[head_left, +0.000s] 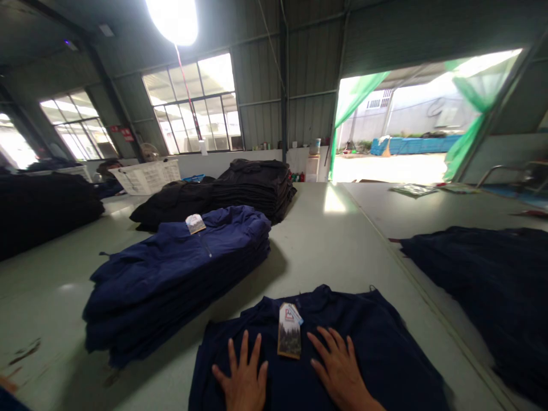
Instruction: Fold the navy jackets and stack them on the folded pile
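1. Broadly, a pale worktable (317, 251) spans the scene.
2. Left and farther off, a stack of blue garments (175, 274) rests on it.
3. Near centre lies a navy garment (293, 379).
4. The left hand (244, 379) and right hand (340, 368) rest upon that, fingers spread, grasping nothing.
5. Between them: a printed hang tag (290, 334).

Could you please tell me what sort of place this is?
Probably a garment workshop: stacked blue clothes on a large table, a paper tag on a dark garment, and a bare metal wall.
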The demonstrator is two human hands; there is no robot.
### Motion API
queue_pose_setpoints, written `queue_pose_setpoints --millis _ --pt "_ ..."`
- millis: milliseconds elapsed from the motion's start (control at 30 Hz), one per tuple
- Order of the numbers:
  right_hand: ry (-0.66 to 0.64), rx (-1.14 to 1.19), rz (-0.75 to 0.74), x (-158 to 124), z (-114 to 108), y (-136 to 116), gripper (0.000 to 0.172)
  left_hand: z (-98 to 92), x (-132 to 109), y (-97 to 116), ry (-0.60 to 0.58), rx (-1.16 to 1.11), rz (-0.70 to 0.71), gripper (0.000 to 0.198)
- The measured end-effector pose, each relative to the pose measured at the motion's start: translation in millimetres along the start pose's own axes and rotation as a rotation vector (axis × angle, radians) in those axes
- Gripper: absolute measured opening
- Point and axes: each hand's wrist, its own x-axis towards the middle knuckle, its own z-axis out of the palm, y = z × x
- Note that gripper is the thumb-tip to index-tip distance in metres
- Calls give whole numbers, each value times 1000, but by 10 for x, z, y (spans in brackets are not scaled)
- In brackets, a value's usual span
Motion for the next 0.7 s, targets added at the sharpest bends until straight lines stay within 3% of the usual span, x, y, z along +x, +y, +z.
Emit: queue_pose_setpoints --millis 167,267,400,533,700 --pt "-14 -197 203 305 -110 336 45 54 98 54 -31 -14 -32 47" --pt "-47 -288 355 366 -55 648 46 134 108 3 -37 -27 -89 46" --pt "-113 -278 447 345 105 948 51 222 90 -19 -30 -11 -89 48" --pt "-121 -322 459 311 196 984 54 227 104 6 -61 -5 -96 49" --pt "-181 -290 518 229 75 945 54 193 17 20 -144 -26 -107 50"
